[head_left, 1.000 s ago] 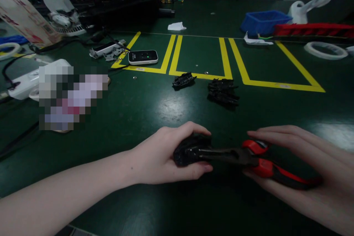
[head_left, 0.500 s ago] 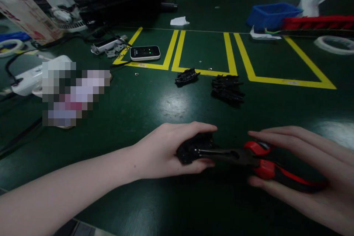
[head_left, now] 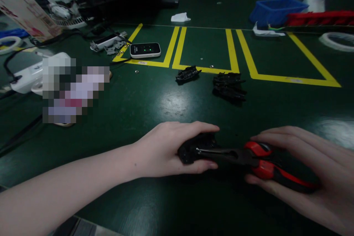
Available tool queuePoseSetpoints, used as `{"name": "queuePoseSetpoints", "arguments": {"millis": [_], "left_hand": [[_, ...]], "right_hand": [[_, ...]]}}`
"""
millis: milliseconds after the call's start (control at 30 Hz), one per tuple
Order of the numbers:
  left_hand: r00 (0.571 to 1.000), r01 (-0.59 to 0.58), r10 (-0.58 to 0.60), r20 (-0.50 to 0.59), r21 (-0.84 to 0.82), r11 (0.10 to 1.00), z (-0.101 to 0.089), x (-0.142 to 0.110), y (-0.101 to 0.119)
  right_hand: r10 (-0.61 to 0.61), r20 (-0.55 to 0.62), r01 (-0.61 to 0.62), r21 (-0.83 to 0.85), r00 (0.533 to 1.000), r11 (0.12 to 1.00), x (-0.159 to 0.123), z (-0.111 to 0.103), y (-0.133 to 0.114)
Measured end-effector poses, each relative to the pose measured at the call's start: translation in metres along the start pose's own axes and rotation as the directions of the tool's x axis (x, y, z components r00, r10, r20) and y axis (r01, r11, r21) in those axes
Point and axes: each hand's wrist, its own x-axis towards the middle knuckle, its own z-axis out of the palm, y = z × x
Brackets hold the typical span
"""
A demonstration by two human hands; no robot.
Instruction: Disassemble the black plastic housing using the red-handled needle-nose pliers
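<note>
My left hand (head_left: 168, 149) is closed round a small black plastic part (head_left: 193, 147) near the front of the green table (head_left: 171, 199). My right hand (head_left: 304, 166) grips the red and black handles of a pair of pliers (head_left: 260, 162). The dark jaws of the pliers reach left onto the black part. Further back lie a single black part (head_left: 187, 74) and a small heap of black parts (head_left: 229, 87) by the yellow floor-tape lines (head_left: 232, 49).
A white device with green lights (head_left: 145, 49) lies back left, beside grey metal pieces (head_left: 106, 44) and cables. A blurred patch (head_left: 73, 92) and a white power strip (head_left: 27, 75) are at left. A blue bin (head_left: 276, 9), red tray (head_left: 320, 17) and tape rolls (head_left: 336, 40) stand back right.
Both hands keep their hold on the part and pliers, barely shifting. The view has tilted slightly, so the table's things sit a little higher and to the right.
</note>
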Motion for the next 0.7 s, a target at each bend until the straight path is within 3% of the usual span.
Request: {"name": "queuePoseSetpoints", "arguments": {"millis": [400, 600, 700], "left_hand": [[0.998, 0.018, -0.032, 0.061, 0.219, 0.976, 0.0, 0.001, 0.0], [0.995, 0.006, -0.029, 0.097, 0.227, 0.974, -0.001, 0.003, 0.001], [0.995, -0.012, -0.007, 0.096, 0.195, 0.981, -0.001, 0.003, 0.001]], "right_hand": [[-0.01, 0.023, 0.011, -0.023, 1.0, 1.0, -0.004, 0.007, -0.001], [-0.174, 0.041, 0.176, -0.049, 0.984, 0.983, 0.0, 0.002, 0.01], [-0.119, 0.024, 0.12, -0.042, 0.993, 0.992, 0.0, 0.002, 0.01]]}}
